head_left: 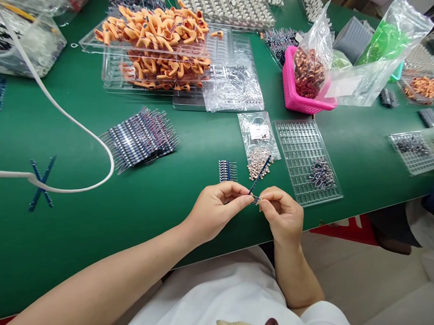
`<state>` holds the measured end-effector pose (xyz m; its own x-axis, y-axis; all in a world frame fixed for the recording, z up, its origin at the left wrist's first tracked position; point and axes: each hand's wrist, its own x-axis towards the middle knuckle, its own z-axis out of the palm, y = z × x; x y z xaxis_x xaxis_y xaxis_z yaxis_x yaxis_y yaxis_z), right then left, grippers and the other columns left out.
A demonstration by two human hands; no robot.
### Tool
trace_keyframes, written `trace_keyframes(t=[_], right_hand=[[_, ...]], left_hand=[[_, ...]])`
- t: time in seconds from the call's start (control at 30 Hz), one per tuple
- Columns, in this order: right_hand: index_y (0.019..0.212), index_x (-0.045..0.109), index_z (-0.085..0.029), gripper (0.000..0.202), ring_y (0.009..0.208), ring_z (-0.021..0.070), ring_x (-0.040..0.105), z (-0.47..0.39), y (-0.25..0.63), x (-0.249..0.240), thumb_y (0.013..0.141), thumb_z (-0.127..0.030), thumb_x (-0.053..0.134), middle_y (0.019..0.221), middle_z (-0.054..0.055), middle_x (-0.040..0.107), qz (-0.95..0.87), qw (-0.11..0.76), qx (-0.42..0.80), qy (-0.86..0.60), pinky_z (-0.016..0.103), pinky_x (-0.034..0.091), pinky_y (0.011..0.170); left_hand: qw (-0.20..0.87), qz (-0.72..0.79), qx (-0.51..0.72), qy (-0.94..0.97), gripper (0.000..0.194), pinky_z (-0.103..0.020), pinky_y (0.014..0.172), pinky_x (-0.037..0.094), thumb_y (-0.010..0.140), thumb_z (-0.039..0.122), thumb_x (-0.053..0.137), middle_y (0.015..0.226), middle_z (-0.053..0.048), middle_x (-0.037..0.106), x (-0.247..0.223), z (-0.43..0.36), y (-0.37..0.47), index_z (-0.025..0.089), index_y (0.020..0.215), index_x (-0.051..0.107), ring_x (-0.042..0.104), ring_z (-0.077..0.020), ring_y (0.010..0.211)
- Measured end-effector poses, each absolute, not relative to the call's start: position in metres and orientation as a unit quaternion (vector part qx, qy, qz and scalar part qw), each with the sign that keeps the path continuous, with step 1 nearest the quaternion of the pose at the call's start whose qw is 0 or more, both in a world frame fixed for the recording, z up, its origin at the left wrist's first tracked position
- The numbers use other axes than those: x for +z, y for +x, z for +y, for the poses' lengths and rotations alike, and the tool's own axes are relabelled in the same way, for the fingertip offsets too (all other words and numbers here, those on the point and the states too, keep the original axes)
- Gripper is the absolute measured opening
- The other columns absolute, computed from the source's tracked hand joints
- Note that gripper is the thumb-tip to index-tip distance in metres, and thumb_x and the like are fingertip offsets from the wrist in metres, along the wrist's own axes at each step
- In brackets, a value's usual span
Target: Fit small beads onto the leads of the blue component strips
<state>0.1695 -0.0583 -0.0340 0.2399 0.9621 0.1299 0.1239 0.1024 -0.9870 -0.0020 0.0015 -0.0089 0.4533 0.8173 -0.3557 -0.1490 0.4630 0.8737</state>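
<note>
My left hand (219,206) is closed, thumb against fingers, on a thin dark blue strip (261,173) that sticks up and to the right past its fingertips. My right hand (283,211) pinches at the strip's lower end, where small metallic pins show; the exact part between its fingertips is too small to make out. Just beyond the hands lies a heap of small pinkish beads (258,164) by the mouth of a clear labelled bag (257,130). A short row of blue pieces with pins (227,170) rests above my left hand.
A clear compartment tray (297,148) holds a pile of small wired parts (321,174). Farther left lies a stack of blue pinned strips (142,137). Orange parts (165,33) fill stacked trays, beside a pink basket (293,91). A white cable (71,125) loops over crossed blue strips (42,185).
</note>
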Motion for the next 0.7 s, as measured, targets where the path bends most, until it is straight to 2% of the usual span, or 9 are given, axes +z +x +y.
trace_keyframes(t=[0.43, 0.7], right_hand=[[0.080, 0.070, -0.021, 0.010, 0.062, 0.0119, 0.054, -0.0559, 0.1761, -0.0341, 0.087, -0.027, 0.072, 0.074, 0.000, 0.063, -0.457, 0.532, 0.448, -0.554, 0.025, 0.039, 0.051], [0.079, 0.069, -0.021, 0.010, 0.061, 0.0119, 0.053, -0.0553, 0.1764, -0.0347, 0.086, -0.027, 0.072, 0.074, 0.000, 0.062, -0.460, 0.529, 0.451, -0.552, 0.025, 0.038, 0.051]], left_hand=[[0.749, 0.445, 0.289, 0.395, 0.021, -0.031, 0.079, 0.057, 0.068, 0.030, 0.084, 0.080, -0.004, 0.079, -0.0063, 0.0031, -0.0021, 0.016, 0.081, 0.076, 0.073, -0.0202, 0.080], [0.728, 0.447, 0.273, 0.442, 0.020, -0.029, 0.072, 0.054, 0.075, 0.035, 0.077, 0.077, -0.005, 0.076, -0.0076, 0.0035, -0.0026, 0.015, 0.079, 0.074, 0.070, -0.0190, 0.074]])
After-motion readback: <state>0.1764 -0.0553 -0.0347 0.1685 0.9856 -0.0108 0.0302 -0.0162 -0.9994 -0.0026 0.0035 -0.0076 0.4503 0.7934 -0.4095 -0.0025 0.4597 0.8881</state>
